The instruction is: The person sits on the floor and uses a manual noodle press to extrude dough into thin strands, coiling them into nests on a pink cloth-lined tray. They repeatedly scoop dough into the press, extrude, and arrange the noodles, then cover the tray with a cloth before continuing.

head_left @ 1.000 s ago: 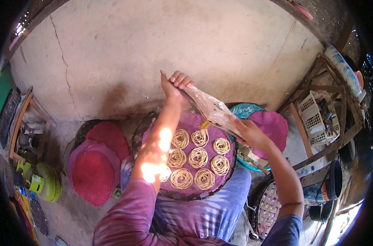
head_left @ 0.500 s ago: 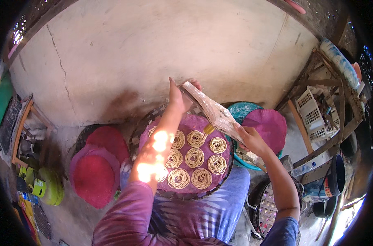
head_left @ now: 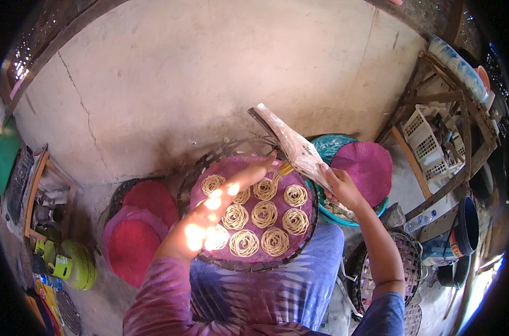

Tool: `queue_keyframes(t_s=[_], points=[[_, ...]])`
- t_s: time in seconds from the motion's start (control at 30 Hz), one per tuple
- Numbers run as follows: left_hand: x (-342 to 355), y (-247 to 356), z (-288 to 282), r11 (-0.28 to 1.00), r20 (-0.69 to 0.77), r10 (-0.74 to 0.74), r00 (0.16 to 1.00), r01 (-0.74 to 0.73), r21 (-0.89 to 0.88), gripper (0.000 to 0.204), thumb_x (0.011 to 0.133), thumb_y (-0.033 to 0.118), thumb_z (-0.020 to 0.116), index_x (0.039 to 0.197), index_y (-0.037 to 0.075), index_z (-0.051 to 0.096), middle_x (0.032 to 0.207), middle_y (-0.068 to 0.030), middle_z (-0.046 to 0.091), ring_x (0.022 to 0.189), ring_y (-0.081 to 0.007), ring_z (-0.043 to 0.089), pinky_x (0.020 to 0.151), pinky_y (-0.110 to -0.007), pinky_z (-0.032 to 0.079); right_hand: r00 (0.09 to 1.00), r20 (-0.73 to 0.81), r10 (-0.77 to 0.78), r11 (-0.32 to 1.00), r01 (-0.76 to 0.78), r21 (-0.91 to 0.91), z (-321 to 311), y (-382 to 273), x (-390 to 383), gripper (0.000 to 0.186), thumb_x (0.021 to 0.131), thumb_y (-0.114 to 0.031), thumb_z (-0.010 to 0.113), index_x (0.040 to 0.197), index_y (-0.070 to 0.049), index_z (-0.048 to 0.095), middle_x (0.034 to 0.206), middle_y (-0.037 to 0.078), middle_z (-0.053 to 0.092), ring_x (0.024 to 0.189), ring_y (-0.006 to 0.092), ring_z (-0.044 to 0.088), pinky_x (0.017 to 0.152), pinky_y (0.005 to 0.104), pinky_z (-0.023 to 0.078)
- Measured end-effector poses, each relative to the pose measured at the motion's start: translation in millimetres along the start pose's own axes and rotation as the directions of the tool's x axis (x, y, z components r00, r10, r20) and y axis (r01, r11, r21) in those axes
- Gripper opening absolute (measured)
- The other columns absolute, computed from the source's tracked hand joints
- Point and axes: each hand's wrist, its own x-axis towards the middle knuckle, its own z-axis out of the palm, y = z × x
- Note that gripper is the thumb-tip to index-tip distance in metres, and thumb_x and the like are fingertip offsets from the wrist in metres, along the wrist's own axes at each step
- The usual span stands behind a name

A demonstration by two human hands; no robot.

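Note:
My right hand is wrapped around the lower ends of the two wooden arms of a hand press. The press slants over the tray, its far end up towards the wall. A yellow metal cylinder sticks out under it. My left hand is beside that cylinder, fingers drawn together at its mouth; what they pinch is too small to make out. Below, round coils of pale dough strands lie on a purple cloth in a round woven tray on my lap. My left forearm covers part of them.
Red and purple round cloths lie to the left, near a green gas cylinder. A teal basin with a purple round sheet stands right. Farther right are a wooden rack, a white basket and a dark bucket.
My left hand has let go of the press's far end and come down to the yellow cylinder. The right hand keeps its grip with little movement. The view has shifted slightly.

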Motion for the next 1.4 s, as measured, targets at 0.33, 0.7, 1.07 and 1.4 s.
queue_keyframes(t_s=[0.33,0.7,1.07,1.4], points=[[-39.2,-37.2,5.9,0.413,-0.029,0.363,0.931,-0.133,0.901,0.068,0.094,0.056,0.040,0.136,0.003,0.049,0.153,-0.0153,0.029,0.140,-0.0403,0.024,0.115,-0.049,0.019,0.980,-0.186,-0.073,0.961,0.119,0.248,0.4,62.6,-51.6,0.058,0.099,-0.057,0.033,0.079,-0.007,0.053,0.052,0.001,0.046,0.042,0.0092,0.042,0.039,0.0259,0.030],[-176.5,-20.5,43.5,0.804,-0.487,0.508,0.710,-0.189,0.563,0.052,0.088,0.037,0.064,0.124,0.000,0.054,0.122,-0.0173,0.059,0.107,-0.0302,0.060,0.089,-0.044,0.049,0.950,-0.312,0.010,0.580,0.249,0.776,67.9,139.8,-119.3,0.071,0.093,-0.070,0.023,0.095,-0.006,0.055,0.052,0.006,0.047,0.040,0.0172,0.041,0.040,0.0305,0.033],[-245.9,-92.9,189.7,0.348,-0.115,-0.275,0.954,-0.013,-0.937,0.051,0.102,0.026,0.042,0.142,0.000,0.025,0.134,-0.0216,0.049,0.118,-0.0307,0.056,0.103,-0.041,0.046,0.957,-0.291,0.001,0.162,0.287,0.944,91.3,154.6,-119.0,0.074,0.089,-0.076,0.026,0.100,-0.009,0.058,0.050,0.005,0.046,0.039,0.0167,0.038,0.040,0.0306,0.032],[-273.8,-116.6,101.0,0.690,-0.763,-0.360,0.536,-0.398,-0.605,0.047,0.098,0.021,0.052,0.139,0.009,0.031,0.100,-0.0105,0.060,0.085,-0.0196,0.066,0.073,-0.037,0.060,0.957,-0.289,-0.025,0.159,0.289,0.944,91.8,155.5,-120.1,0.076,0.089,-0.076,0.024,0.100,-0.010,0.059,0.049,0.005,0.046,0.039,0.0171,0.039,0.041,0.0313,0.032]])
